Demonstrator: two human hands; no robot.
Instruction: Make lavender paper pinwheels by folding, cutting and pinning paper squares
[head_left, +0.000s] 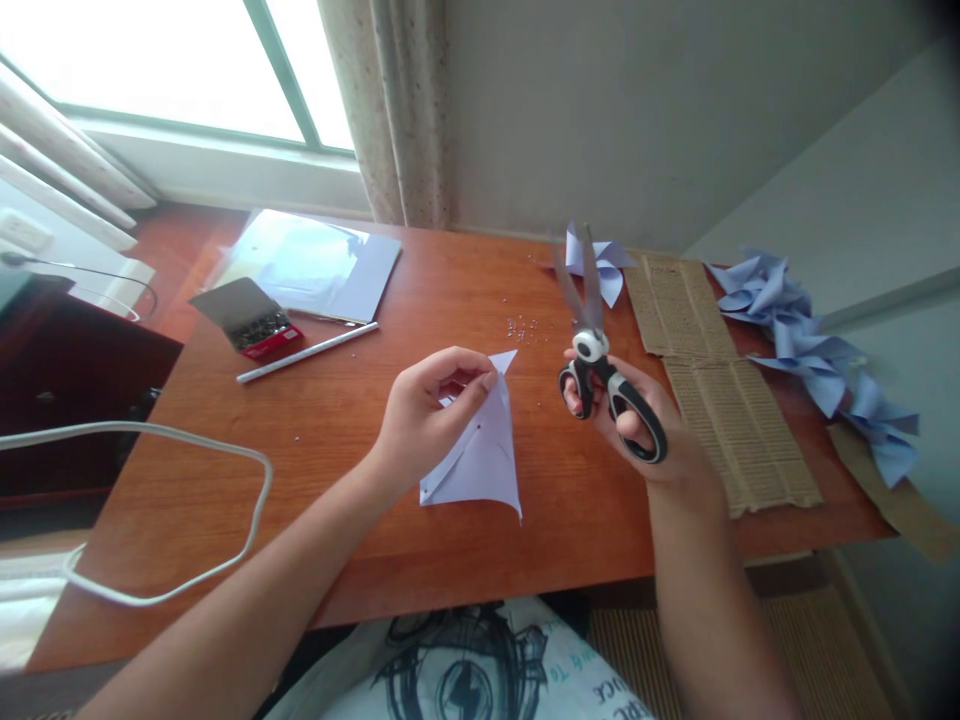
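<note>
Between the thumb and fingers of my left hand (pixel 435 400) is a pale lavender sheet of paper (pixel 491 465), held near its upper part. A small dark dot shows near the middle of the sheet, and its lower edge curls. My right hand (pixel 645 410) grips a pair of scissors (pixel 591 346) with black and white handles, thumb and fingers through the loops. The blades point up and stand a little apart, to the right of the paper and not touching it.
Folded paper pinwheels (pixel 814 350) lie along the right side, another pinwheel (pixel 600 258) at the back. Corrugated cardboard (pixel 724 385) lies on the right. Tiny bits (pixel 521 328) are scattered mid-table. At left are a small open box (pixel 259 330), a white rod (pixel 307 352), a paper stack (pixel 315 265) and a white cable (pixel 262 490).
</note>
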